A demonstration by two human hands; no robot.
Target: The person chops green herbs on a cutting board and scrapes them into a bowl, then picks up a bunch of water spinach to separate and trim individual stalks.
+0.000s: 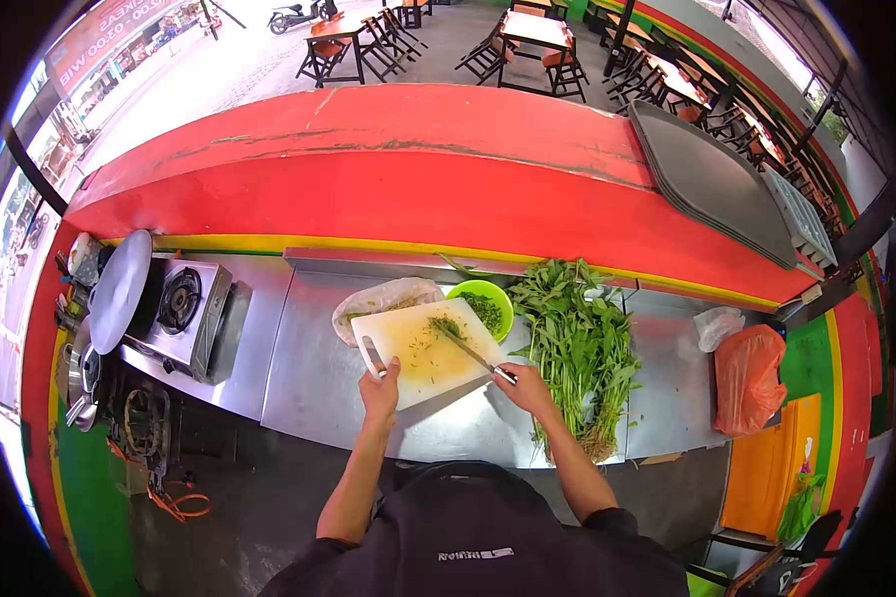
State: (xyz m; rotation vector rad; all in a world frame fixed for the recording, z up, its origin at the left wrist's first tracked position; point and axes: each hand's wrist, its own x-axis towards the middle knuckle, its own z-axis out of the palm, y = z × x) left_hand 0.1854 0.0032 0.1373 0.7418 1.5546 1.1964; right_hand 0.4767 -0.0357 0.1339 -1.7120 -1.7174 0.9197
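My left hand [379, 391] grips the handle end of a white cutting board [458, 378], which is tilted over the steel counter. In my right hand [526, 388] is a knife [473, 353], its blade lying across the board against a small heap of chopped greens [446, 326]. Scattered green bits cling to the board's yellow-stained face. Just beyond the board's far right corner stands a lime-green bowl [506, 310] holding more chopped greens. A clear plastic bag [388, 297] lies behind the board on the left, its contents hard to make out.
Leafy greens with roots [582, 358] lie right of the board. A gas stove [184, 308] and a large round lid [121, 291] stand left. An orange plastic bag [749, 378] sits at the right end. Behind rises a red ledge [398, 189] with stacked dark trays [712, 184].
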